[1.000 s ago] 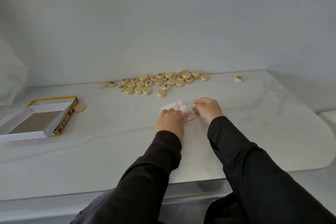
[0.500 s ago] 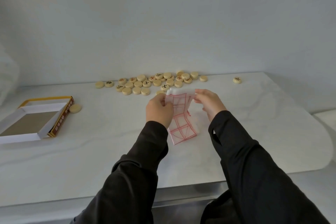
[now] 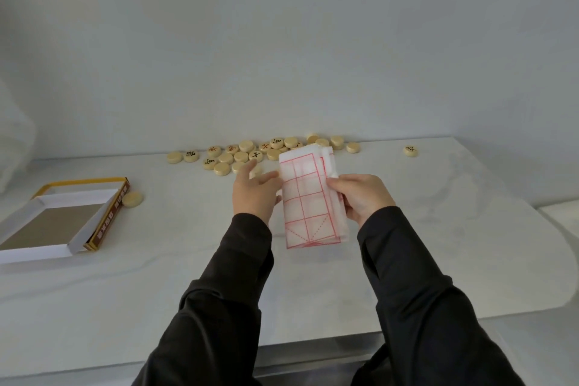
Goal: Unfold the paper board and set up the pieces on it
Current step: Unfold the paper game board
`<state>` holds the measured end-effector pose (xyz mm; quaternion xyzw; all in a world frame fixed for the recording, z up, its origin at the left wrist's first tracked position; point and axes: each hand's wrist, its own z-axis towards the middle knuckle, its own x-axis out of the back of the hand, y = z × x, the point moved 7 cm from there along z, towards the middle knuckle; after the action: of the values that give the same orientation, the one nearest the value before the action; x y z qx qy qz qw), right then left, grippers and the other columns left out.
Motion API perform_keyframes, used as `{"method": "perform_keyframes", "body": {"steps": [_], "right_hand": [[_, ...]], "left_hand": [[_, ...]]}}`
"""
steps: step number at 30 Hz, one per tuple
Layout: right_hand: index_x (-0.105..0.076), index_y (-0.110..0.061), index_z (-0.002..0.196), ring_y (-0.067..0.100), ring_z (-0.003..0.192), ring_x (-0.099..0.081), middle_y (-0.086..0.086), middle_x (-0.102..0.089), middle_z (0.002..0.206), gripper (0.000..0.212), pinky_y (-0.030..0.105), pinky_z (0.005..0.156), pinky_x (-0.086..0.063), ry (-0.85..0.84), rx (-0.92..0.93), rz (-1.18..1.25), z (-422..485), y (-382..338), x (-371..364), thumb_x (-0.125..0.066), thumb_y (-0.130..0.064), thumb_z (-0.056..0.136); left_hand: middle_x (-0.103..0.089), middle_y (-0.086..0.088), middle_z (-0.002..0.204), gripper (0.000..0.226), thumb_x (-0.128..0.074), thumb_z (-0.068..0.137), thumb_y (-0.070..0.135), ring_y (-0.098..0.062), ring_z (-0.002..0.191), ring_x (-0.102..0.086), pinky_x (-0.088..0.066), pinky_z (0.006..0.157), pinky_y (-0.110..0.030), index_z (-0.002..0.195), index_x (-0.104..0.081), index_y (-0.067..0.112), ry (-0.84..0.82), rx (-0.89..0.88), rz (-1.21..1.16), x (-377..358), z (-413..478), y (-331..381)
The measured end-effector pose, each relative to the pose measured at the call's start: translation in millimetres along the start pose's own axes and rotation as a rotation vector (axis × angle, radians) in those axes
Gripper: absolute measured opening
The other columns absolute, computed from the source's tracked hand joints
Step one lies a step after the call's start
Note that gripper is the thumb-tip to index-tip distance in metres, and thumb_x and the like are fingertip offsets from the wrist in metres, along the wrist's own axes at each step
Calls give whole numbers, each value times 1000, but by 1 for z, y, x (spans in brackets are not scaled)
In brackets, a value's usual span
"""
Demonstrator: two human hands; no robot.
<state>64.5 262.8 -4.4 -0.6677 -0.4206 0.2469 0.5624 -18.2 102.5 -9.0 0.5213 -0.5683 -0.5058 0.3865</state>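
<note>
Box (image 3: 53, 222) open at left edge of surface (image 3: 156, 276); single round piece (image 3: 133, 199) just beside its far right corner. Pile of round pieces (image 3: 250, 152) along back of surface, some with marks up. Left hand (image 3: 255, 194) in front of pile, fingers fairly straight, thumb tip at left edge of paper board (image 3: 308, 200); whether it pinches, cannot tell. Paper board between both hands, off surface, upright, partly folded, red grid facing camera. Right hand (image 3: 363, 197) grips its right edge, fingers curled behind, thumb in front. Lone piece (image 3: 410, 151) far right, well apart from pile.
</note>
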Motion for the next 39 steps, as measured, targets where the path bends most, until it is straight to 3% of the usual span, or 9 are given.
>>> {"method": "perform_keyframes", "body": {"steps": [5,9,13,20,25,28,32,36,39], "right_hand": [[-65,-8,81,28,82,-66,10,-68,81,13,41,81,-55,68,-45,167,7,-1,4,-57,-10,90],[-66,-10,86,25,80,-67,11,-70,88,13,37,76,-56,56,-62,249,11,1,0,-56,-15,92],[-67,-9,91,23,77,-68,10,-72,85,18,35,70,-55,-21,-95,334,16,1,-7,-52,-19,95],[-67,-5,97,28,84,-69,16,-72,93,17,38,79,-56,-59,-10,263,14,-9,-12,-52,-12,94],[-69,-3,96,25,78,-69,14,-72,89,14,35,75,-56,-88,62,220,11,-16,-10,-58,-10,91],[-69,-1,96,23,73,-68,15,-71,87,13,33,71,-57,-96,76,216,10,-17,-9,-61,-9,88],[-68,-7,83,19,64,-65,8,-68,73,7,30,64,-53,-69,75,229,11,-17,-5,-62,-7,87],[-65,-9,77,20,65,-63,8,-66,74,13,30,61,-51,-57,46,286,11,-19,0,-59,-6,88],[-61,-8,67,23,65,-60,9,-60,66,21,31,63,-52,82,107,78,16,-19,13,-57,-7,88]], "left_hand": [[-63,2,107,40,-59,87,8,-14,101,-59,-48,91,-32,125,-52,17,-106,-205,276,10,-2,30],[-68,7,104,37,-60,88,11,-10,99,-62,-49,86,-28,124,-54,17,-379,-102,345,-12,-9,18],[-60,5,124,42,-58,91,25,-11,109,-58,-48,88,-28,131,-49,20,-423,-68,426,-22,-14,6],[-50,7,132,64,-51,86,54,-14,117,-50,-43,94,-33,141,-38,25,-451,99,260,-30,-12,-10],[-62,5,118,41,-50,89,50,-17,115,-55,-44,100,-41,121,-57,25,-539,132,175,-40,-17,-9],[-66,-1,108,20,-50,95,31,-20,104,-61,-50,92,-39,110,-60,22,-497,121,149,-41,-19,-7],[-65,-5,111,18,-47,96,21,-23,106,-60,-46,98,-45,108,-60,17,-377,100,186,-35,-14,-8],[-65,0,96,19,-43,97,22,-23,97,-61,-48,94,-42,87,-60,22,-193,61,200,-18,-6,-4],[-63,3,84,23,-44,96,15,-20,84,-61,-51,84,-38,78,-54,24,-65,82,118,1,-1,2]]}}
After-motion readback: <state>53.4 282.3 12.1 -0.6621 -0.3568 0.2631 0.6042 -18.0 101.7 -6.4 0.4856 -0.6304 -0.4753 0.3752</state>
